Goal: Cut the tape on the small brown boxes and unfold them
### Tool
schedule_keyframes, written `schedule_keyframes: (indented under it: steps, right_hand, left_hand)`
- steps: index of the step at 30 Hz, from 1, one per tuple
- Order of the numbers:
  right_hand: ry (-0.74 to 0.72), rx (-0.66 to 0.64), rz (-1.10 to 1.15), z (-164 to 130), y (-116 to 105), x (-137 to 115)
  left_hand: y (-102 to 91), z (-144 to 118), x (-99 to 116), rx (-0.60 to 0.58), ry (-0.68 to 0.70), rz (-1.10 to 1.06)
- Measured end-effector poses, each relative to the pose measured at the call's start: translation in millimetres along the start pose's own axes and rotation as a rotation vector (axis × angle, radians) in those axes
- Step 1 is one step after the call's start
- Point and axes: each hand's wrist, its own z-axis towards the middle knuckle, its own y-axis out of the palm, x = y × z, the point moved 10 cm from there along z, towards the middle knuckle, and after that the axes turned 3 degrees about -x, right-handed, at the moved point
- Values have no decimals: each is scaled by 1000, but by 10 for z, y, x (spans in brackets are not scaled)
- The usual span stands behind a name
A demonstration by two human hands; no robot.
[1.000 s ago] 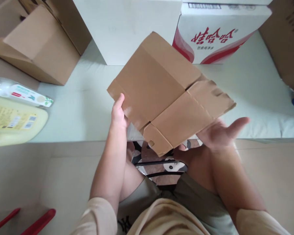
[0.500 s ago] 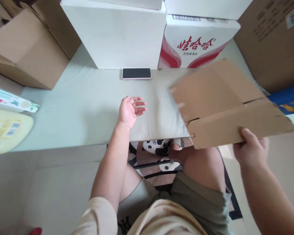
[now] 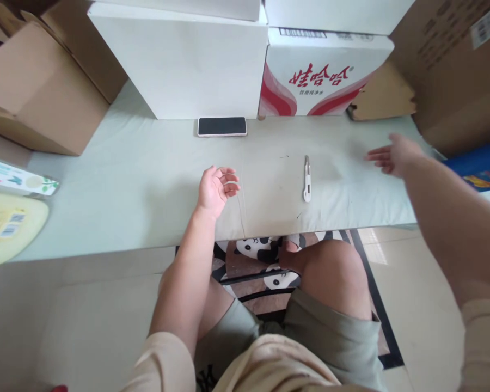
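While both hands hold nothing, flattened cardboard piece [image 3: 381,98] leans at far right against large brown box [image 3: 453,71], well apart from right hand [image 3: 392,155]. Right hand: fingers spread, palm open, hovering over pale mat [image 3: 126,179], empty. Left hand [image 3: 214,188]: resting on mat, fingers loosely curled, gripping nothing. Utility knife [image 3: 307,178] lies between hands, within reach of either. Phone [image 3: 222,126] parked at foot of white box [image 3: 179,60], out of working area.

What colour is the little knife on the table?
The little knife is white, seen best in the head view, lying on the pale green table.
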Motion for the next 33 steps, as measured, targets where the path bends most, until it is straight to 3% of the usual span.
schedule_keyframes:
  steps: [3,5,10,14,19,25,28,30,33]
  right_hand:
    - [284,-73,-229,-291,350,290]
    - [340,-112,-336,-519,503,287]
    - [300,-238,-563,-956,905,-12]
    - [161,-361,-754,-1191,1501,-333]
    - [-109,-495,-926,-1490,2588,-843]
    - [-425,-678,-891,-2077,4271,-1402]
    - [-625,-750,-861,-2492,5121,-1716]
    - [-876,-805,-866,-2905,5633,-2000]
    - [-1086,-862,-908,-3417,6207,-2288]
  left_hand:
    - [-45,-48,50,3,6,-25]
    - [-76,-112,103,-2,18,-34]
    - [-144,-335,254,-50,59,-92]
    - [-279,-497,384,-50,108,-213]
    - [-555,-620,601,-48,227,-323]
    - [-899,-804,827,-50,326,-330]
    - [-1025,-849,883,-18,331,-373]
    - [-1074,-850,898,-6,325,-368]
    - [-1124,-843,917,-3,344,-330]
